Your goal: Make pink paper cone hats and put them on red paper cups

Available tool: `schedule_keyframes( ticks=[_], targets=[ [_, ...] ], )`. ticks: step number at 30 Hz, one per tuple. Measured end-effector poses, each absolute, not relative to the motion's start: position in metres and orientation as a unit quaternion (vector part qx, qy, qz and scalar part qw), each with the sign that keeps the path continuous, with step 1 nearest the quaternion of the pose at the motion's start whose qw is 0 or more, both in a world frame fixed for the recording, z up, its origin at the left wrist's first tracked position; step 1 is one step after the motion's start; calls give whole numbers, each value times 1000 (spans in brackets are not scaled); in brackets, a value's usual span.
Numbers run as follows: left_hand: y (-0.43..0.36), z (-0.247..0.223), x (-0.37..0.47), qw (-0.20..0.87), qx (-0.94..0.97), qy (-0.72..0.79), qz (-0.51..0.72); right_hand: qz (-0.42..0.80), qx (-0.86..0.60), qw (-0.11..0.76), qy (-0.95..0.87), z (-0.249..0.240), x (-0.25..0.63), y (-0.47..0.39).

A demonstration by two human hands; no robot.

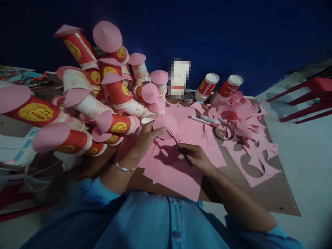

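My left hand [149, 137] holds the edge of a round pink paper piece [166, 125] between thumb and fingers, above the stack of pink sheets [181, 180]. My right hand [193, 155] is closed on the handles of dark scissors [176, 142]. The scissor blades point up and to the left, and their tip lies at the paper's lower right edge. Whether the blades touch the paper I cannot tell. A silver bracelet [121, 167] is on my left wrist.
Paper cups with pink cones [118, 90] crowd the left. Two cup stacks [207, 86] stand at the back right. A tape roll [225, 132], a red-and-white marker [203, 121] and cut pink scraps [250, 169] lie on the right. Beyond the table [284, 202] is a red stool [317, 91].
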State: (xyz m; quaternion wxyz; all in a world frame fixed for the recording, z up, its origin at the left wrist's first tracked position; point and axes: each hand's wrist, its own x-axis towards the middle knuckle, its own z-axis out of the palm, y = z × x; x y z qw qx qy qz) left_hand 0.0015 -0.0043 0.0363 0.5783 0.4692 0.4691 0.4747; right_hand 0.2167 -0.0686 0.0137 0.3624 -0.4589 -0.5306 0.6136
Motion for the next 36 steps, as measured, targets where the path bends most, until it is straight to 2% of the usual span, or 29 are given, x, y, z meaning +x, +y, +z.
schedule_keyframes(
  ticks=[36],
  targets=[
    [-2, 40, -3, 557, 482, 485, 472, 652, -449, 354, -498, 24, 217, -69]
  ],
)
